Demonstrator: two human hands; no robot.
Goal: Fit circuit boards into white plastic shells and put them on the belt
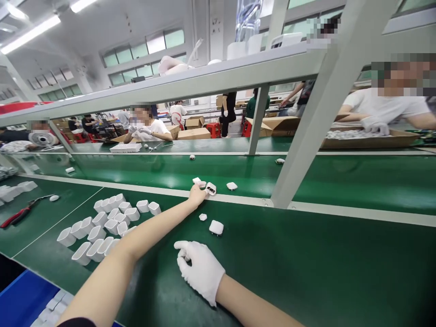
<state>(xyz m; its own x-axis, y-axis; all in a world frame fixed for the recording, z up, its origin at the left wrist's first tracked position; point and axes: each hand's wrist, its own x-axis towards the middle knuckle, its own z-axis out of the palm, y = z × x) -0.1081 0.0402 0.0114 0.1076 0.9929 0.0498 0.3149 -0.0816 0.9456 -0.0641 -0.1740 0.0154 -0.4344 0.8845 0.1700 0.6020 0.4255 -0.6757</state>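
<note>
- Where the left hand's (pixel 197 195) fingertips (pixel 201 185) end, they are drawn narrow and pinch the near end of a white plug piece (pixel 210 188); this bare hand is stretched far forward at full arm's length.
- The white plug piece sits right at the pale strip (pixel 238 199) dividing the work table (pixel 306 263) from the conveyor belt (pixel 340 181). It lies to the right of the fingertips, and its long axis runs roughly along that strip, slightly tilted.
- Just behind the fingertips lies a smaller white bit (pixel 196 180), and near the piece on its right a white cap (pixel 232 185) rests on the belt, apart from it.
- The right hand (pixel 201 269), in a white glove, rests knuckles-up on the table close to the body, well apart from the plug piece, so the left hand is by far the nearer. Its fingers curl under, and I cannot tell whether they enclose anything.
- Between the two hands lie a small white chip (pixel 203 217) and a white adapter (pixel 216 227), neither touched.
- Left of the arm stands a cluster of white shells (pixel 102 227), open ends up; further left lie red-handled pliers (pixel 15 217), and a blue bin (pixel 23 297) sits at the near edge.
- A slanted grey frame post (pixel 306 136) rises from the strip, and other people (pixel 150 129) work across the belt.
</note>
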